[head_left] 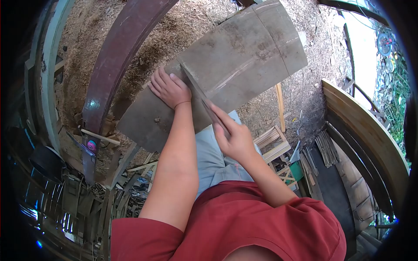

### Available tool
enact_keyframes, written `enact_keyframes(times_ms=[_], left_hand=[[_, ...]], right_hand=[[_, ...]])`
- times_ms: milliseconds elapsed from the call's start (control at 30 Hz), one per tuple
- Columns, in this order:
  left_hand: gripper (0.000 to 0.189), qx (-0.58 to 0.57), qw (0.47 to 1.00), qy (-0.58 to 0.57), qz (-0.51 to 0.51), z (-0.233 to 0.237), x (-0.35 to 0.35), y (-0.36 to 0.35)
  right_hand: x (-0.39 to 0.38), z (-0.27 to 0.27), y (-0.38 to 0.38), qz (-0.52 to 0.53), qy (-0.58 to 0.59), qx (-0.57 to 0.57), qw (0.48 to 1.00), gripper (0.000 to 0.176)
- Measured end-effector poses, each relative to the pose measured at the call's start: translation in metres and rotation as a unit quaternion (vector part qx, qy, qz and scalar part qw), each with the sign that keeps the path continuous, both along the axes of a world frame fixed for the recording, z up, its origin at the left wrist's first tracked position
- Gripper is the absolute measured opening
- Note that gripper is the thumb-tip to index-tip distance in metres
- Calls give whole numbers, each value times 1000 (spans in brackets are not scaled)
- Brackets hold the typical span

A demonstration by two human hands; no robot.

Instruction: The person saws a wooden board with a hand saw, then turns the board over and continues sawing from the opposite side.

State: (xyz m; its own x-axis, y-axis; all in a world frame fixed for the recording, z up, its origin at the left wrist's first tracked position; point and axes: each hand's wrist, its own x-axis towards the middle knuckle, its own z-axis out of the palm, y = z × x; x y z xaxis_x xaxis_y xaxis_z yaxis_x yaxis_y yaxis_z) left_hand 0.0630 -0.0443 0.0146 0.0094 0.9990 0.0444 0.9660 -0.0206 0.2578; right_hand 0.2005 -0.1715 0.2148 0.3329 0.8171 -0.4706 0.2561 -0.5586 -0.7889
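- The left hand (pixel 170 89) lies flat, palm down and fingers loosely together, on the grey panel (pixel 257 48). It grips nothing.
- The right hand (pixel 233 137) is closed around the near end of a thin dark blade (pixel 198 91), with the forefinger stretched along it.
- The two hands are apart, with the blade running between them. Its far tip ends just beside the left hand's fingers.
- The panel is broad, slightly curved and marked with scored lines. It rests slantwise across the person's lap, low end at the left and high end at the upper right.
- The blade lies slantwise on the panel's face, near the panel's middle. Whether its edge bites into the surface cannot be told.
- Panel edges: the far right end overhangs the sawdust-covered ground (pixel 313 82). The near left corner hangs close to a curved dark-red beam (pixel 115 56).
- Open room: bare ground lies beyond the panel's upper and right edges.
- At the right, curved planks (pixel 370 135) stand well apart from the hands. A small wooden frame (pixel 274 145) sits near the right forearm.
- A cleaver (pixel 89 158) lies at the lower left, well apart from the hands.
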Motion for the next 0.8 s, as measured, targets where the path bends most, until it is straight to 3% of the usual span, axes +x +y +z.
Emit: enact_keyframes(times_ms=[133, 333, 600, 733, 800], left_hand=[[50, -12, 1000, 2, 3, -7, -4, 2], [50, 24, 1000, 0, -5, 4, 3, 0], [50, 5, 1000, 3, -4, 0, 0, 4], [49, 22, 1000, 0, -10, 5, 3, 2], [50, 14, 1000, -5, -2, 2, 2, 1]], right_hand=[[-15, -73, 67, 6, -15, -3, 1000, 59], [13, 10, -11, 12, 35, -10, 999, 58], [-16, -70, 73, 1, -17, -38, 999, 57], [9, 1, -10, -6, 34, -28, 999, 56], [8, 10, -15, -4, 37, -5, 999, 55]])
